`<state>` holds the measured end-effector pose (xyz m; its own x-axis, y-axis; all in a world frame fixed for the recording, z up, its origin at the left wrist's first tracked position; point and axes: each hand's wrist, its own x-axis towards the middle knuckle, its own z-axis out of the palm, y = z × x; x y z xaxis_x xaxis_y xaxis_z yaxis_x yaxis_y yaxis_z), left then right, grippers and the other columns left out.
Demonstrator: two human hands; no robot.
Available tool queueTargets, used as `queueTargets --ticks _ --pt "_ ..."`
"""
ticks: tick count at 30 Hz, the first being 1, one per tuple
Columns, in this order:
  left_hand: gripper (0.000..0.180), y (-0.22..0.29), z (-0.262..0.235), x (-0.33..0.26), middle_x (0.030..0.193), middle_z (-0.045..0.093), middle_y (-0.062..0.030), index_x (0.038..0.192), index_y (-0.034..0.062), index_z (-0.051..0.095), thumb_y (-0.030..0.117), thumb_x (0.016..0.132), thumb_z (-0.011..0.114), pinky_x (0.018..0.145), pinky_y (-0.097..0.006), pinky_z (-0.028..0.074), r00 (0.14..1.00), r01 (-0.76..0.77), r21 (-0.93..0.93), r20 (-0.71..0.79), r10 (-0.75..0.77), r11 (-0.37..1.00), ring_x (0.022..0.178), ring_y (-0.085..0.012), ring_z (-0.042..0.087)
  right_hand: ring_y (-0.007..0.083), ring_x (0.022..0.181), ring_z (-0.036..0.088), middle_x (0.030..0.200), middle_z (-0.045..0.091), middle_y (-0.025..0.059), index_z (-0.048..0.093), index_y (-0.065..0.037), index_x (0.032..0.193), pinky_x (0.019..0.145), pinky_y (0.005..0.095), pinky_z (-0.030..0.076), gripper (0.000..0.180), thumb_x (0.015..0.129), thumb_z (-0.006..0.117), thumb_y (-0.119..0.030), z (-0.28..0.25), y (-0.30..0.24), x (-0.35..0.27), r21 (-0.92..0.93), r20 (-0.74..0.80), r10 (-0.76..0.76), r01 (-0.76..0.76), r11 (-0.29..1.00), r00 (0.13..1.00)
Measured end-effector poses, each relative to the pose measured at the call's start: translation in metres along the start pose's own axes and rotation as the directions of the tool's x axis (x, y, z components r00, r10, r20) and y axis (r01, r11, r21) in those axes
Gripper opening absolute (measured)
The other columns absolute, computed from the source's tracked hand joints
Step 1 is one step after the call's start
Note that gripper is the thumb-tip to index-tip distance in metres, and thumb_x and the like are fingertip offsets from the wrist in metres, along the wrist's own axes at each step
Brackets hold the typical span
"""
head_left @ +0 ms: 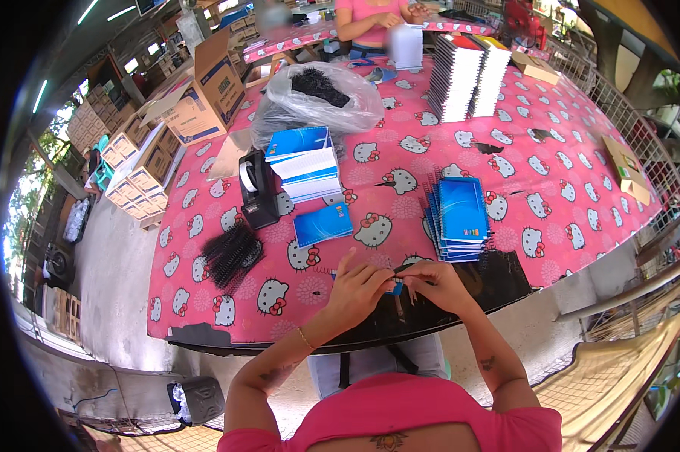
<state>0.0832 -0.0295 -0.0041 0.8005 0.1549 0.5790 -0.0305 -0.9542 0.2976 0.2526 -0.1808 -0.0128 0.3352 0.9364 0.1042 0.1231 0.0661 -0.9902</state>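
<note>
My left hand (355,290) and my right hand (434,285) meet at the near edge of the table, fingers pinched together on a black spiral binding coil (402,268) and a small blue notebook (395,288) mostly hidden beneath them. A stack of bound blue notebooks (460,218) lies just beyond my right hand. A single blue notebook (322,224) lies ahead of my left hand. A heap of black coils (233,252) sits to the left.
A pink cartoon-cat tablecloth (566,173) covers the table. On it are a black tape dispenser (258,188), a blue and white notebook pile (306,162), a plastic bag of coils (317,98) and tall notebook stacks (468,75). Another person (370,19) works at the far end. Cardboard boxes (204,90) stand left.
</note>
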Motion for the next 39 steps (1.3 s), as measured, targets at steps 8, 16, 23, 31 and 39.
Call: queueTargets --ticks 8,16,23,31,39 --pt "0.023 0.004 -0.011 0.004 0.090 0.066 -0.0058 0.103 0.0096 0.066 0.020 0.084 0.075 0.090 -0.042 0.045 0.999 0.007 -0.017 0.049 -0.007 1.000 0.088 -0.0266 0.064 0.0118 0.075 0.068 0.085 0.065 0.0077 0.066 0.003 0.087 0.063 0.0252 0.053 0.007 0.084 0.072 0.001 -0.003 -0.027 0.008 -0.257 0.117 -0.145 0.171 0.951 0.982" --pt "0.015 0.031 -0.054 0.024 0.094 0.068 -0.0115 0.100 0.0040 0.064 0.012 0.088 0.069 0.073 -0.043 0.054 0.929 0.371 -0.180 0.076 -0.363 0.911 0.086 -0.0345 0.067 0.0176 0.102 0.064 0.100 0.065 0.0083 0.063 -0.003 0.116 0.080 0.0301 0.054 0.035 0.084 0.076 -0.008 0.038 -0.067 -0.001 -0.525 -0.331 -0.425 0.210 0.825 0.842" --pt "0.022 -0.051 -0.048 0.081 0.107 0.070 -0.0192 0.110 0.0025 0.068 0.016 0.093 0.067 0.080 -0.043 0.054 0.959 0.126 -0.237 -0.218 -0.179 0.963 0.092 -0.0379 0.068 0.0155 0.101 0.063 0.113 0.067 0.0153 0.046 0.003 0.138 0.086 0.0321 0.052 0.053 0.093 0.069 -0.015 -0.023 -0.065 0.003 0.012 -0.583 -0.188 0.240 0.971 0.790" --pt "0.079 -0.154 -0.003 -0.021 0.144 0.048 -0.0260 0.145 -0.0004 0.044 0.051 0.089 0.066 0.111 -0.060 0.031 0.940 0.228 0.214 0.207 -0.272 0.950 0.136 -0.0439 0.042 0.0445 0.132 0.043 0.146 0.040 0.0227 0.041 -0.006 0.147 0.104 0.0610 0.037 0.082 0.083 0.074 -0.047 -0.111 -0.030 0.031 -0.788 -0.547 -0.327 -0.342 0.513 0.770" --pt "0.075 -0.044 -0.043 -0.037 0.140 0.050 -0.0257 0.141 -0.0009 0.046 0.041 0.085 0.072 0.108 -0.059 0.036 0.931 0.115 0.284 0.303 -0.203 0.952 0.132 -0.0461 0.045 0.0369 0.123 0.053 0.136 0.054 0.0177 0.053 -0.012 0.137 0.103 0.0482 0.042 0.056 0.087 0.073 -0.024 0.017 -0.017 0.006 -0.671 -0.012 -0.482 0.350 0.653 0.876"
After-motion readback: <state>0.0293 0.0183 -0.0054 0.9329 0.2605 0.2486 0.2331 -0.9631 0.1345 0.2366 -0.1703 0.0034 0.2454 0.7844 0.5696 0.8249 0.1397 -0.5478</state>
